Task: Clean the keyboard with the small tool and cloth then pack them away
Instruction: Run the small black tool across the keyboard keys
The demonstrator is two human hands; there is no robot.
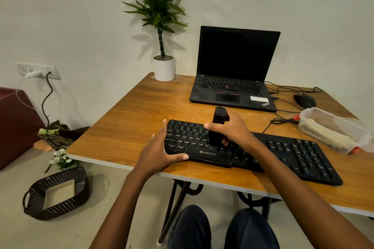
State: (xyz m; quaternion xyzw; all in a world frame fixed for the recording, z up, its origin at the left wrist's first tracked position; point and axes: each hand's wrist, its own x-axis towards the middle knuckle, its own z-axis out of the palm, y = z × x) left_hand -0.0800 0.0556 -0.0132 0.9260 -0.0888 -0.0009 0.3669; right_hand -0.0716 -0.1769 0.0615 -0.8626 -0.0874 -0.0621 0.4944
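Note:
A black keyboard (293, 151) lies across the front of the wooden table (125, 127). My right hand (230, 127) grips a small black cylindrical tool (217, 125) that stands upright with its lower end on the keys at the keyboard's middle-left. My left hand (162, 151) holds the keyboard's left end, fingers over the far edge and thumb along the front edge. A clear plastic container (332, 129) with a pale cloth-like thing inside sits at the right.
An open black laptop (234, 70) stands behind the keyboard, with a black mouse (304, 100) and cables to its right. A potted plant (164, 66) is at the back left corner. A dark woven basket (56, 194) sits on the floor at left.

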